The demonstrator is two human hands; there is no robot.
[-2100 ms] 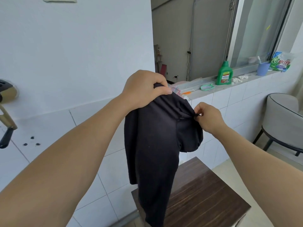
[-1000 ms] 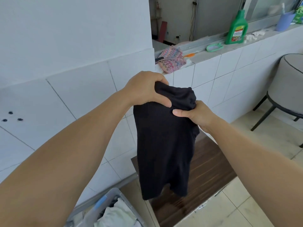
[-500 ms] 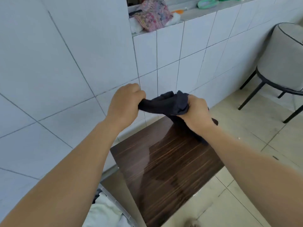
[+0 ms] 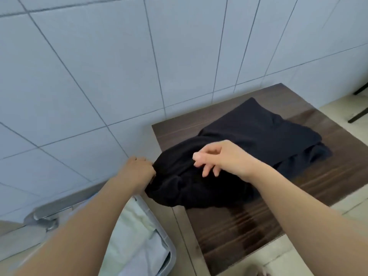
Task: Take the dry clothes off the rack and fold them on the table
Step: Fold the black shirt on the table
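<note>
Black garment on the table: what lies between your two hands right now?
In the head view, only bunched folds of the black garment lie between the left hand, gripping its edge, and the right hand above it.

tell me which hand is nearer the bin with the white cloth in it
Left. The left hand grips the black garment at the table's near-left corner, just above the bin. The right hand hovers over the garment's middle, farther away.

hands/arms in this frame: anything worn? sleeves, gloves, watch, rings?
Nothing worn that shows. The left hand and right hand are bare: no gloves, and no rings visible. Both forearms are uncovered from wrist to frame edge, with no sleeve, watch or band in view. The picture is slightly blurred, so small marks cannot be ruled out.
</note>
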